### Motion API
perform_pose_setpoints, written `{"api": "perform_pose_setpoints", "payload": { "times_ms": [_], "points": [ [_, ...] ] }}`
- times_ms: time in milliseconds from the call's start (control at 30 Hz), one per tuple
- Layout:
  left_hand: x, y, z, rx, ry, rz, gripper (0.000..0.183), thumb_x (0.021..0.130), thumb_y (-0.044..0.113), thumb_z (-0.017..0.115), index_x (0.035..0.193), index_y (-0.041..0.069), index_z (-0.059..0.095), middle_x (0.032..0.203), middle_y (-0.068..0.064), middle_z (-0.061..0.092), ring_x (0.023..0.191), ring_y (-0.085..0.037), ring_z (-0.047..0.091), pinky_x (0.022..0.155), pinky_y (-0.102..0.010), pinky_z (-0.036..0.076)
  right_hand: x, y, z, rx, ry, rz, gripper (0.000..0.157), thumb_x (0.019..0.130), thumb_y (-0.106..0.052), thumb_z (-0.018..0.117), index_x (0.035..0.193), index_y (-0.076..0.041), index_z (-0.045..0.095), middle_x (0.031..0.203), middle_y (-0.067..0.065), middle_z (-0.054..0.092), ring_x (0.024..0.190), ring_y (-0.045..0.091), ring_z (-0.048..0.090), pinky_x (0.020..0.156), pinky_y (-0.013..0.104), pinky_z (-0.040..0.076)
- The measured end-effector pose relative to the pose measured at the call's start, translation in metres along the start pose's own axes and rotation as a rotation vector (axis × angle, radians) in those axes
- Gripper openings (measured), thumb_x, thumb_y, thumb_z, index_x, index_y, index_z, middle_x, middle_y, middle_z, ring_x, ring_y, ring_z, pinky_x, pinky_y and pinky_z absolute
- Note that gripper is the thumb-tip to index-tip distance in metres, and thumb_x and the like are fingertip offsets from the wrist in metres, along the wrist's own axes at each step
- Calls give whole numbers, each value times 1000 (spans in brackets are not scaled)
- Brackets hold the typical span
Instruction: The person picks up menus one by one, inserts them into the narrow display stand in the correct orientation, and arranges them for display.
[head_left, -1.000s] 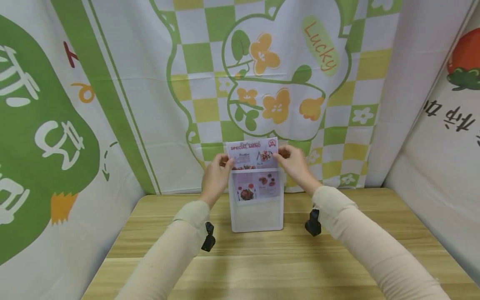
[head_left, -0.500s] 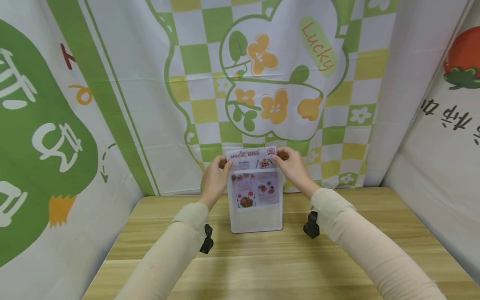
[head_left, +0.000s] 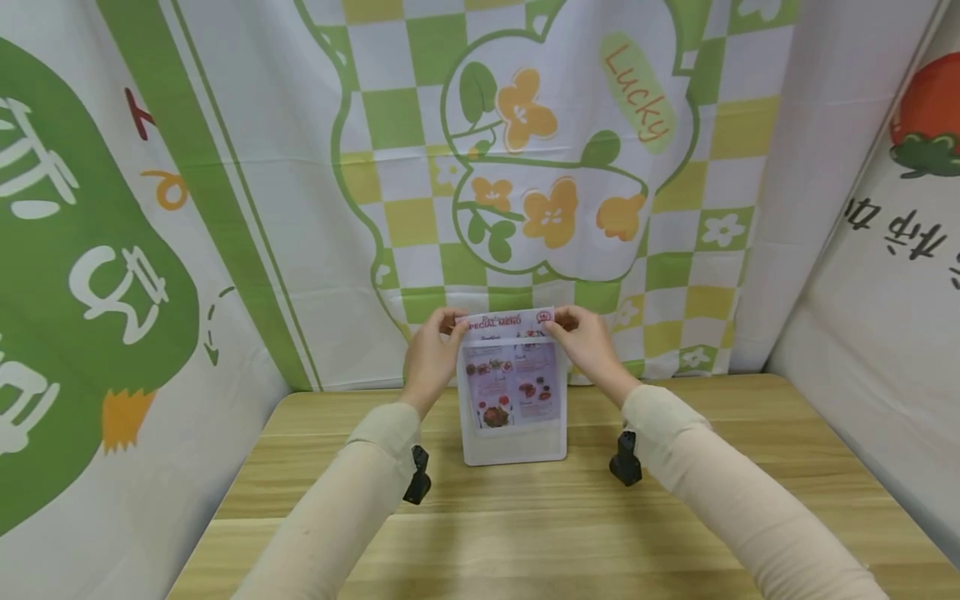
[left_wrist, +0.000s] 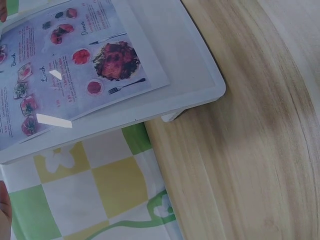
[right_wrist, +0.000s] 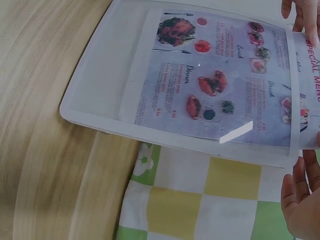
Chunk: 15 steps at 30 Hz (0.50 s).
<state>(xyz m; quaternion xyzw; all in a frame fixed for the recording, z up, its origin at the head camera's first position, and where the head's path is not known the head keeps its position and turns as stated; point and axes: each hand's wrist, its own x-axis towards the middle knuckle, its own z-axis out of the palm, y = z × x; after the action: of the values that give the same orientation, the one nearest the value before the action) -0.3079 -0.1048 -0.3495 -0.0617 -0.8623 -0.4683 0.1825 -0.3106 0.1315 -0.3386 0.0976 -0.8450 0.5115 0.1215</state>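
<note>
A printed menu sheet [head_left: 513, 387] headed "SPECIAL MENU" sits most of the way inside a white-framed clear display stand [head_left: 517, 446]. Its top strip sticks out above the frame's upper edge. My left hand [head_left: 432, 354] pinches the sheet's upper left corner between thumb and fingers. At the upper right corner my right hand [head_left: 588, 346] pinches it the same way. In the right wrist view, the menu [right_wrist: 215, 75] shows through the clear front, with a bare band between its lower end and the frame's bottom. The left wrist view shows a small foot behind the stand [left_wrist: 200, 97].
The stand is on a wooden table [head_left: 525, 533], near its back edge. Behind hangs a green, yellow and white checked cloth [head_left: 405, 117]. Printed cloths also hang at the left [head_left: 97, 275] and right [head_left: 885, 275].
The menu sheet has slid down in the stand, so a shorter strip shows above the frame. Both hands have come down slightly with it, still pinching its corners.
</note>
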Motion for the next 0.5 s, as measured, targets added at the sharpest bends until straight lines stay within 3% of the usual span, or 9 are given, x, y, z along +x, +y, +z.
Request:
{"api": "perform_pose_setpoints", "payload": {
  "times_ms": [300, 500],
  "points": [
    [-2, -5, 2, 54, -3, 9, 25, 99, 34, 61, 118, 18, 66, 102, -1, 67, 86, -19, 60, 67, -34, 46, 2, -11, -3, 28, 8, -46, 22, 99, -14, 62, 115, 0, 67, 108, 13, 67, 98, 27, 61, 86, 42, 51],
    [-2, -2, 1, 37, -16, 45, 26, 97, 34, 64, 120, 21, 67, 105, 3, 68, 88, -17, 61, 68, -34, 48, 2, -8, -3, -20, -4, -38, 20, 97, -9, 64, 114, 1, 68, 104, 13, 68, 95, 26, 60, 83, 39, 51]
  ]
}}
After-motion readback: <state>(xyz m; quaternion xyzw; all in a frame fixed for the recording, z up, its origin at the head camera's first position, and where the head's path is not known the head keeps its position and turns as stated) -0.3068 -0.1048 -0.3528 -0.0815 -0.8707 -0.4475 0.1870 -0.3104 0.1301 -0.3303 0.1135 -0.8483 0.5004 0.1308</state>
